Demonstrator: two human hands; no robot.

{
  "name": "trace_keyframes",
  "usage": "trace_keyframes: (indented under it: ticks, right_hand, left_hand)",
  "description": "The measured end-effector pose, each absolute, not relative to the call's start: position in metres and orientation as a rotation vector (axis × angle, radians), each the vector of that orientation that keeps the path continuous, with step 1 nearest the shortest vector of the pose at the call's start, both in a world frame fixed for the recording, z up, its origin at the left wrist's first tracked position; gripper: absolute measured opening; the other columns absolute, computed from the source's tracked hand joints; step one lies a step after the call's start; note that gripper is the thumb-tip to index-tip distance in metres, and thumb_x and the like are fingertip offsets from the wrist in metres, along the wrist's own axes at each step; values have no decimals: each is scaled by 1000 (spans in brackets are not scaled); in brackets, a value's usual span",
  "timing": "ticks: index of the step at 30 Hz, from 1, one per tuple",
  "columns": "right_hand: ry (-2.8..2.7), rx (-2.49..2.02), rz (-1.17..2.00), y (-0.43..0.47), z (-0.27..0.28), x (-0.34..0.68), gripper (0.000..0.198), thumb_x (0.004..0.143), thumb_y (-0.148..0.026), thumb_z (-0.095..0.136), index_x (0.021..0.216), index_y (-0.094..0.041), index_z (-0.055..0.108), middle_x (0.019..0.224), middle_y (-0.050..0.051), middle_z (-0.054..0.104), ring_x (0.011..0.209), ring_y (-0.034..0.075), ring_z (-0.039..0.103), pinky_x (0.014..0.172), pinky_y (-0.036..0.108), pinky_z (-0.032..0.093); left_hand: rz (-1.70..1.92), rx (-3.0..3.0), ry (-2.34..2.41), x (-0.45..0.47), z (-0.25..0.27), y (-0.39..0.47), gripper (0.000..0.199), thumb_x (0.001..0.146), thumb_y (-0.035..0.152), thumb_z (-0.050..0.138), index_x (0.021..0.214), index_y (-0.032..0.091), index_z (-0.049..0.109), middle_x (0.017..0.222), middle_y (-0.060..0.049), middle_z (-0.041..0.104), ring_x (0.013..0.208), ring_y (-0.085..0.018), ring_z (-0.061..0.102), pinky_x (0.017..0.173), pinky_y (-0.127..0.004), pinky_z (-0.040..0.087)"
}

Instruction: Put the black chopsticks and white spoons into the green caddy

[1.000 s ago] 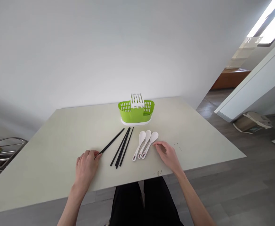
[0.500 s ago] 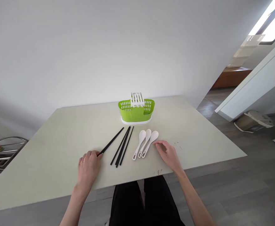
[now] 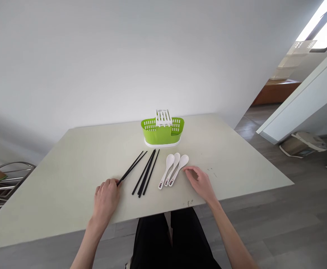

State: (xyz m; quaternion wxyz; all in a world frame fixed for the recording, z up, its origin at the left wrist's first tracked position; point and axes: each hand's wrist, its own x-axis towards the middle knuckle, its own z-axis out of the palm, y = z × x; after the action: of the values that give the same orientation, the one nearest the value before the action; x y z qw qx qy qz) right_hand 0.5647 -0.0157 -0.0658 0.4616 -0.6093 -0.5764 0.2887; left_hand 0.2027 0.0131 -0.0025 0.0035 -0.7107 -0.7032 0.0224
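Black chopsticks (image 3: 130, 170), a pair, sit pinched in the left hand (image 3: 106, 200); the right hand (image 3: 200, 183), loosely curled and free, rests just beside three white soup spoons (image 3: 176, 159).

At the frame's centre, a basket (image 3: 162, 135) stands on the table (image 3: 96, 149); below it, chopsticks (image 3: 147, 173) lie left of three spoons (image 3: 176, 158), between the left hand (image 3: 106, 200) and right hand (image 3: 199, 184).
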Motion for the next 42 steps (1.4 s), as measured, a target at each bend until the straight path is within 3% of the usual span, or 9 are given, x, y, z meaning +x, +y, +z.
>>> trace_keyframes:
  ticks: [7,12,17,23,28,33,36,42]
  right_hand:
    - [-1423,-1486,718,-16,-67,566,36,103,-53,51,109,-26,74,121,10,76,113,28,68,94,40,52]
    - [-1413,-1487,756,-17,-67,566,36,103,-53,52,111,-26,74,123,9,75,114,28,68,94,40,51]
    - [-1404,-1486,744,-17,-65,565,36,103,-53,52,109,-26,74,121,9,76,112,28,68,95,40,51]
    - [-1309,-1428,739,-21,-49,558,36,102,-55,55,108,-25,73,119,12,76,113,29,68,93,41,53]
    - [-1232,-1135,1103,-23,-19,529,38,100,-58,61,116,-25,70,104,8,74,94,23,70,85,38,55]
    - [-1193,-905,1495,-21,2,499,55,96,-66,64,129,-22,64,76,-4,53,64,14,53,66,33,49]
    - [-1187,-896,1531,-18,2,491,52,98,-68,60,116,-20,68,65,-7,41,58,12,45,60,30,41]
    - [-1227,-952,1485,-20,-5,487,50,97,-70,60,97,-21,70,60,-7,43,56,12,44,59,30,40]
  left_hand:
    - [33,-2270,-2159,204,-6,9,40,108,29,28,109,13,64,107,-19,75,95,-33,72,84,-42,48]
    - [-61,-2370,-2096,207,-9,8,33,107,28,23,102,17,54,91,-15,70,81,-29,69,69,-37,45]
    - [-511,-2457,-2313,210,-9,5,29,108,43,22,98,25,43,77,-4,62,64,-25,61,64,-36,44]
    - [-1170,-2606,-2497,231,-3,-13,40,107,62,28,93,27,41,76,3,46,63,-18,46,64,-31,42]
    - [-1557,-2903,-2435,256,3,-33,45,106,67,33,86,26,37,78,4,32,66,-15,34,63,-27,39]
    - [-1466,-3203,-2406,266,1,-46,43,107,63,34,91,24,44,77,4,33,67,-14,32,62,-26,37]
    - [-1292,-3302,-2410,262,1,-50,46,108,61,33,100,22,56,75,5,32,65,-14,31,59,-26,35]
    - [-1058,-3235,-2379,254,12,-52,52,108,60,33,115,22,67,73,4,29,62,-15,29,55,-27,29]
